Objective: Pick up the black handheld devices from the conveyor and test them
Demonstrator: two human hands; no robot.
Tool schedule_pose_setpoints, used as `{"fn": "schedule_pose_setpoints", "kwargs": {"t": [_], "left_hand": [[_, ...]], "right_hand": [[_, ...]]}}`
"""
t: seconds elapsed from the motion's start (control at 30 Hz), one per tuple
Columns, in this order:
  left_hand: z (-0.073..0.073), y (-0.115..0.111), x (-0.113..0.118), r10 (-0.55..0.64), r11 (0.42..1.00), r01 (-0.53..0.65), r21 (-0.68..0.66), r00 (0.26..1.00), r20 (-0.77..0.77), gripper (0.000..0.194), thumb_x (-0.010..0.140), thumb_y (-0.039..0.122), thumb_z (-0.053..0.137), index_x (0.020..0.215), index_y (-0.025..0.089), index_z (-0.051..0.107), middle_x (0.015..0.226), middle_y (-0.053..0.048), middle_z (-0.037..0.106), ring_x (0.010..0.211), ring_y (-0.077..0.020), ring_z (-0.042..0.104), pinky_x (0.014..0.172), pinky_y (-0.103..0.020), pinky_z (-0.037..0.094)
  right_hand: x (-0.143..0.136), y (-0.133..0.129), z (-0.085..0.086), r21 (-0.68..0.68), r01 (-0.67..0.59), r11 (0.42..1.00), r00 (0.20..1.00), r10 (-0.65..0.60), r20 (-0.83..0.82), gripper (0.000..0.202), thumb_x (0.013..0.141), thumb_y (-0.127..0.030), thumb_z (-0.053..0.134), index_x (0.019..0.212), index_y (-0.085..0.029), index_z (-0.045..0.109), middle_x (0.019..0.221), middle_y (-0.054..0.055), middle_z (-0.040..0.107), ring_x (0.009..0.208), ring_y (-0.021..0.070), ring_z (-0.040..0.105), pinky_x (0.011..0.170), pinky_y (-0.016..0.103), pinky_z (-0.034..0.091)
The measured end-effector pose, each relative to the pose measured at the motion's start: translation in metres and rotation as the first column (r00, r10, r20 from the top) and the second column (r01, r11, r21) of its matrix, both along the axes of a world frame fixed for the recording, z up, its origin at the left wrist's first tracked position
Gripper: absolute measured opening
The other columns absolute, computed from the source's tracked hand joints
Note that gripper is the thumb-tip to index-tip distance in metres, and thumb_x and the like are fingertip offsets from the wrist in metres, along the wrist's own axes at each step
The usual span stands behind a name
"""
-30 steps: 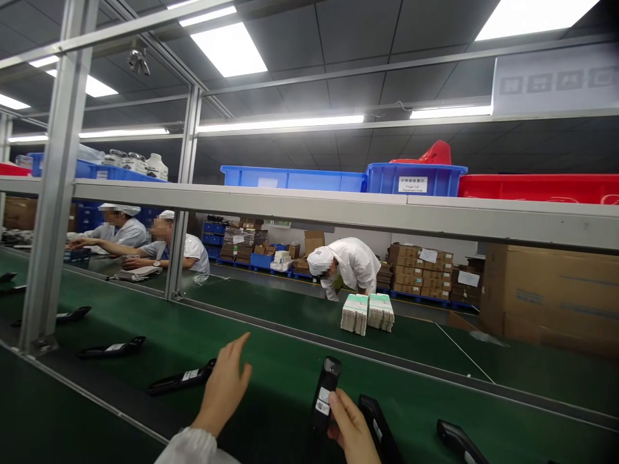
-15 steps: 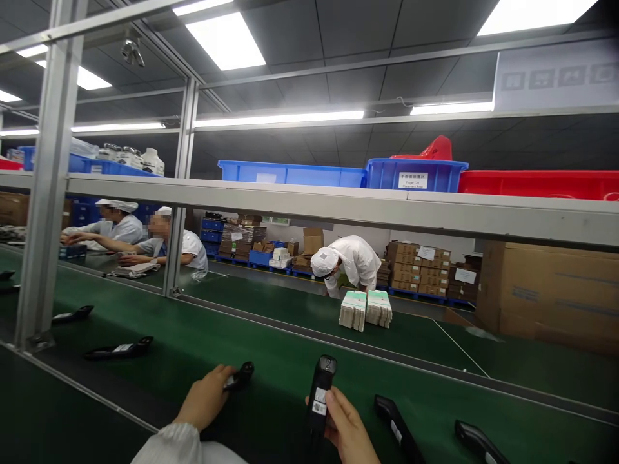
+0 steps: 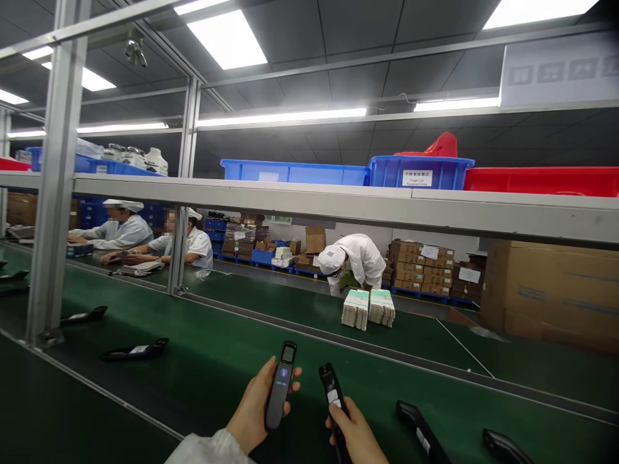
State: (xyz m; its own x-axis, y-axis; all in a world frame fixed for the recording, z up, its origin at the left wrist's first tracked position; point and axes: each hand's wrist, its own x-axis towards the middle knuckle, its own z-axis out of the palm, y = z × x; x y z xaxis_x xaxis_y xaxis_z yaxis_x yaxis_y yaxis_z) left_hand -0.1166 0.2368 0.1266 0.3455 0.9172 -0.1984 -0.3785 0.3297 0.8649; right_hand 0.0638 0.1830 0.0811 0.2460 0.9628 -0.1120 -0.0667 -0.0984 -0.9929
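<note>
The left hand point(image 3: 256, 412) is closed around a black handset point(image 3: 280, 385), fingers wrapped behind it and the thumb along its near edge, so that the small screen at its top end and a lit blue button below face the camera. It stands nearly upright, tilted a little to the right, lifted clear of the green belt point(image 3: 203, 348). A white sleeve point(image 3: 207, 450) covers the wrist.

Just to the right, the right hand point(image 3: 355, 435) grips a second handset point(image 3: 333, 403) by its lower part; this one leans left at the top and shows its back, with a white label (too small to read). The two handsets are near each other but apart, their tops closer than their bases.

Right of the right hand, two more black units point(image 3: 420, 433) lie flat on the belt, one just beside the hand and another point(image 3: 505, 446) further off at the lower edge. Left of the left hand, two others point(image 3: 135, 350) lie on the dark strip, well apart from it, the farther one point(image 3: 83, 316) near a metal post point(image 3: 51, 193).

Beyond both hands, across the belt, two stacks of white boxes point(image 3: 368, 308) stand side by side. Past them a person in white point(image 3: 355, 259) bends down by cartons, and far left of the hands two other workers point(image 3: 145, 235) sit at the line. Overhead, a shelf point(image 3: 338, 206) carries blue bins point(image 3: 348, 173) and a red one point(image 3: 541, 180).
</note>
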Motion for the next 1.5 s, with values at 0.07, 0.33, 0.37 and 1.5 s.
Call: {"fn": "schedule_pose_setpoints", "kwargs": {"t": [0.07, 0.33, 0.37, 1.5], "left_hand": [[0.003, -0.010, 0.010, -0.026, 0.998, 0.033, -0.056, 0.991, 0.128, 0.050, 0.077, 0.055, 0.051, 0.106, 0.014, 0.056, 0.095, -0.011, 0.066, 0.066, -0.0142, 0.061, 0.041, -0.019, 0.043], [0.004, -0.031, 0.031, -0.113, 0.993, 0.117, -0.016, 0.980, 0.161, 0.049, 0.078, 0.056, 0.048, 0.103, 0.014, 0.053, 0.082, -0.008, 0.063, 0.061, -0.0139, 0.056, 0.040, -0.020, 0.038], [0.002, -0.031, 0.033, -0.103, 0.995, 0.102, 0.017, 0.988, 0.118, 0.048, 0.077, 0.055, 0.048, 0.103, 0.014, 0.053, 0.082, -0.008, 0.063, 0.063, -0.0147, 0.056, 0.042, -0.021, 0.039], [-0.036, -0.003, 0.022, 0.097, 0.983, -0.022, 0.181, 0.904, -0.417, 0.038, 0.068, 0.053, 0.053, 0.080, 0.018, 0.060, 0.068, 0.002, 0.051, 0.056, -0.0106, 0.046, 0.045, -0.019, 0.028]], "right_hand": [[0.009, 0.003, -0.007, 0.026, 0.077, 0.997, 0.985, -0.080, 0.150, 0.036, 0.054, -0.048, 0.072, 0.077, -0.023, 0.062, 0.072, 0.004, 0.065, 0.068, 0.0217, 0.060, 0.062, 0.030, 0.042], [0.022, 0.007, -0.016, 0.092, 0.182, 0.979, 0.781, -0.201, 0.591, 0.046, 0.062, -0.030, 0.063, 0.107, -0.018, 0.063, 0.121, 0.016, 0.056, 0.115, 0.0361, 0.045, 0.088, 0.043, 0.037], [0.021, 0.007, -0.014, 0.135, 0.169, 0.976, 0.781, -0.217, 0.586, 0.047, 0.064, -0.031, 0.062, 0.109, -0.020, 0.062, 0.122, 0.014, 0.055, 0.116, 0.0350, 0.044, 0.088, 0.042, 0.037], [-0.017, -0.011, 0.017, 0.199, -0.097, 0.975, 0.948, 0.152, -0.281, 0.056, 0.059, -0.068, 0.061, 0.087, -0.019, 0.061, 0.074, 0.004, 0.067, 0.070, 0.0199, 0.061, 0.062, 0.029, 0.045]]}}
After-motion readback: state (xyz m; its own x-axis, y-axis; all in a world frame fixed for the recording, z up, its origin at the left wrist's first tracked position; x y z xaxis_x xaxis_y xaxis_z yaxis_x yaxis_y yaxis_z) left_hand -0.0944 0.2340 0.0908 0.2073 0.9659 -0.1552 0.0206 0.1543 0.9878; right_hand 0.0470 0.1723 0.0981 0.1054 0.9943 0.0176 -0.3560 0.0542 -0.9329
